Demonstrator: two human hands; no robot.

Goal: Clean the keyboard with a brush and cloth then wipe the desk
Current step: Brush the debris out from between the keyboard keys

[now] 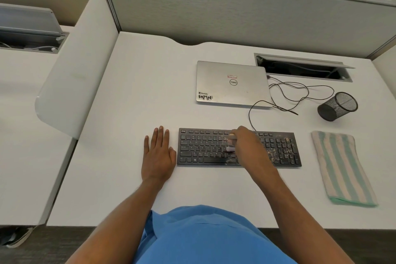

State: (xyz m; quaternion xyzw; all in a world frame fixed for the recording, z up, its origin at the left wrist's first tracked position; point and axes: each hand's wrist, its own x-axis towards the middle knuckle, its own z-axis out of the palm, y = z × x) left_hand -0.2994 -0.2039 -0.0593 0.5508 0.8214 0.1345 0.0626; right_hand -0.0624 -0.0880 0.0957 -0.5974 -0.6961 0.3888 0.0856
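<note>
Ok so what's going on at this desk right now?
Someone is brushing a black keyboard. The right hand grips a small brush over the middle keys, and crumbs lie across its right end. The left hand rests flat on the desk beside the keyboard. The striped cloth lies untouched at the right.

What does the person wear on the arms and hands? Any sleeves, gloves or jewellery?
Both forearms are bare: no sleeve reaches them. The left hand shows no glove, ring or watch. The right hand has no glove either; it is too blurred to tell about rings. A plain blue top covers the torso.
</note>
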